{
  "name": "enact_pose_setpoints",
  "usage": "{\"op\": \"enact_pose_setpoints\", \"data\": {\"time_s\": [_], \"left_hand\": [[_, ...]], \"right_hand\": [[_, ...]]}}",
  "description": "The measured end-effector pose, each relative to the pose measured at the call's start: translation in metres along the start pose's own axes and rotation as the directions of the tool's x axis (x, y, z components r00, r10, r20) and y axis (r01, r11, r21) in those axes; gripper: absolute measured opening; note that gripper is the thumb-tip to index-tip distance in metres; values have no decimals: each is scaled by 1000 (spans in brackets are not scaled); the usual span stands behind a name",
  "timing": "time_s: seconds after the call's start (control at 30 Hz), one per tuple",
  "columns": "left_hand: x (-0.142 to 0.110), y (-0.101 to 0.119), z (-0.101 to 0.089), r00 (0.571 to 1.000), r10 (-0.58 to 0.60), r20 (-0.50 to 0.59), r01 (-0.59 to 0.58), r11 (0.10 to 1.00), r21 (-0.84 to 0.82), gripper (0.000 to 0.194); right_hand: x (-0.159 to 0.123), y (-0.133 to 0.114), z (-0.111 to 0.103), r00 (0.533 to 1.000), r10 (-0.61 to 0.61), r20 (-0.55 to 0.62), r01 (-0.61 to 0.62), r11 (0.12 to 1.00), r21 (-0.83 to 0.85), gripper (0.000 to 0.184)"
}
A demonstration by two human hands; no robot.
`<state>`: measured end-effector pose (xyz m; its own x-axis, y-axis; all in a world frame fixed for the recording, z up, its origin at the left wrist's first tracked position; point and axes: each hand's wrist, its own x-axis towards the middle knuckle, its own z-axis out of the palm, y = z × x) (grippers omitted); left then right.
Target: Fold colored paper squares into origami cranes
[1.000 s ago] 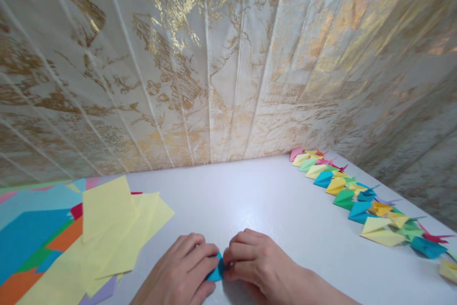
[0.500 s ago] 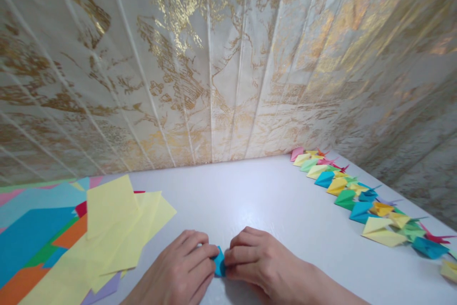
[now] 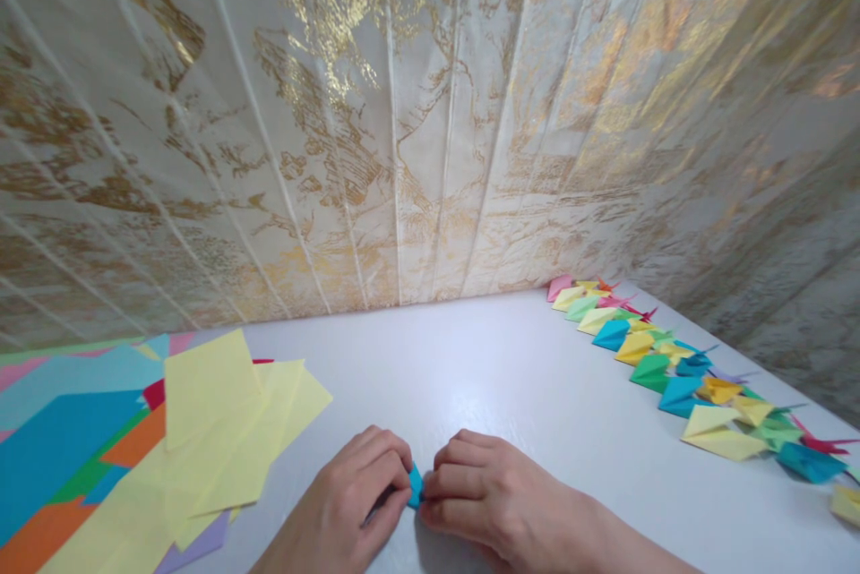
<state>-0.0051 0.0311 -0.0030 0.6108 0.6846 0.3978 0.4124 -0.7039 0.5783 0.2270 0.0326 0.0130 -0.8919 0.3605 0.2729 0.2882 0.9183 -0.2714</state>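
Observation:
My left hand [image 3: 349,502] and my right hand [image 3: 490,493] meet at the near edge of the white table [image 3: 497,377]. Both pinch a small blue folded paper piece [image 3: 415,486] between their fingertips. Only a sliver of the blue paper shows; the rest is hidden under the curled fingers. The hands press it low against the tabletop.
Loose yellow sheets [image 3: 221,422] lie over a spread of coloured paper squares [image 3: 60,440] at the left. A row of several folded paper cranes [image 3: 678,377] runs along the right side. A cream and gold patterned wall [image 3: 403,108] backs the table.
The hands have closed tighter on the blue piece, so less of it shows. My left hand has shifted slightly right and up. The papers and cranes lie where they were.

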Motion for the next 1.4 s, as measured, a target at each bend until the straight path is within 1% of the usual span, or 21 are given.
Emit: {"op": "enact_pose_setpoints", "data": {"time_s": [0.2,0.43,0.63,0.93,1.0,1.23,1.4], "left_hand": [[0,0,1,1000,-6,-21,6,1000,10,22],[0,1,6,998,-31,-61,31,1000,-1,25],[0,1,7,997,-53,-47,51,998,-31,27],[1,1,7,996,-91,-11,90,995,-49,28],[1,2,6,994,-107,-15,106,994,-25,28],[0,2,4,983,-182,-1,180,974,136,23],[0,1,6,974,-224,30,218,967,132,20]], "right_hand": [[2,0,1,1000,0,-12,0,1000,0,19],[2,-1,0,1000,23,20,-23,1000,4,16],[3,-3,-2,1000,5,5,-5,1000,0,20],[5,-5,-4,999,41,14,-42,999,25,19],[5,-5,-4,999,43,15,-43,999,26,20],[6,-7,-3,996,80,40,-80,997,14,18],[7,-9,1,996,88,21,-88,996,-25,15]]}}
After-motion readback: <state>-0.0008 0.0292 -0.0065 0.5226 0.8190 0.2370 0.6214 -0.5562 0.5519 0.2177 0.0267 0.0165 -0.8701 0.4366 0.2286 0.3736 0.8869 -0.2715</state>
